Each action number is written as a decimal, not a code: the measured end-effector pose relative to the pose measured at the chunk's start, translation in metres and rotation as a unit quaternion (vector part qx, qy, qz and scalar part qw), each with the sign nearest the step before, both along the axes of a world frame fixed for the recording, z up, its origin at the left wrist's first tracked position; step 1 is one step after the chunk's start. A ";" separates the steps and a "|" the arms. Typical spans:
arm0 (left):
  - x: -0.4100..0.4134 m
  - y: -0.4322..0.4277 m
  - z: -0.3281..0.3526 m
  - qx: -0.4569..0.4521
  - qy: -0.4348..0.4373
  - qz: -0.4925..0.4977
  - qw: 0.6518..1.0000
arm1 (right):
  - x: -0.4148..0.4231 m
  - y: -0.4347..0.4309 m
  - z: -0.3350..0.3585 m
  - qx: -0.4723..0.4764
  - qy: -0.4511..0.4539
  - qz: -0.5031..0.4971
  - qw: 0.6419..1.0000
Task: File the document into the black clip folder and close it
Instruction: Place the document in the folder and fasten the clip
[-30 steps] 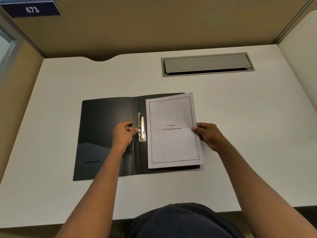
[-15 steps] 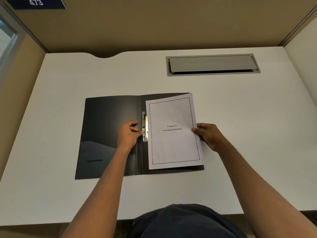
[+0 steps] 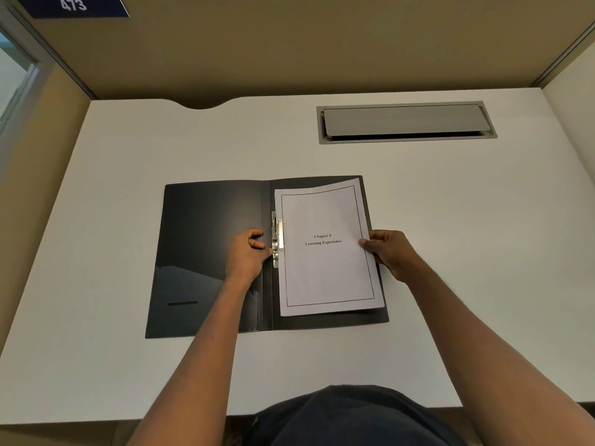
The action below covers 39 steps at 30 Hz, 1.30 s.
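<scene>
Document on right half of open folder, slid further left since earlier, edge now at clip. Title reads "Chapter 6 Learning Experience". Left hand fingers pinch clip; right hand grips document's right edge. Worktop white; sign "473".

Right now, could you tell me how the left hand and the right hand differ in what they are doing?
The left hand rests on the folder's open cover with fingertips at the metal clip; the right hand pinches the document's right edge. Both lie low over the open folder.
</scene>
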<state>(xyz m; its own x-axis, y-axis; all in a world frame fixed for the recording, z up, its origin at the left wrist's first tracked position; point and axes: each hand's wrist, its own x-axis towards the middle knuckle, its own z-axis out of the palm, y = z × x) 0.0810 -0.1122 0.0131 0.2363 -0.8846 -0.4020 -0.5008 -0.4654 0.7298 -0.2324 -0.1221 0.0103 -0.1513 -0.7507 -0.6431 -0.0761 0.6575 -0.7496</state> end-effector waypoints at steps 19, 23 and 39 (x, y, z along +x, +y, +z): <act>-0.018 -0.067 0.013 -0.079 -0.081 -0.042 0.993 | 0.026 0.007 0.001 -0.062 0.338 0.123 0.931; -0.025 -0.096 0.018 -0.088 -0.114 -0.100 0.985 | 0.025 0.008 0.006 -0.057 0.341 0.122 0.930; -0.027 -0.118 0.003 -0.106 -0.095 -0.064 0.988 | 0.040 0.012 0.012 -0.048 0.347 0.099 0.931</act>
<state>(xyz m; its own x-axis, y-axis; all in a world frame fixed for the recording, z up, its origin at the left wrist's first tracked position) 0.0541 -0.2303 0.0157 0.1701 -0.9719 -0.1627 -0.6835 -0.2353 0.6910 -0.1921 -0.1100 0.0227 -0.3585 -0.8568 -0.3705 -0.6771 0.5119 -0.5287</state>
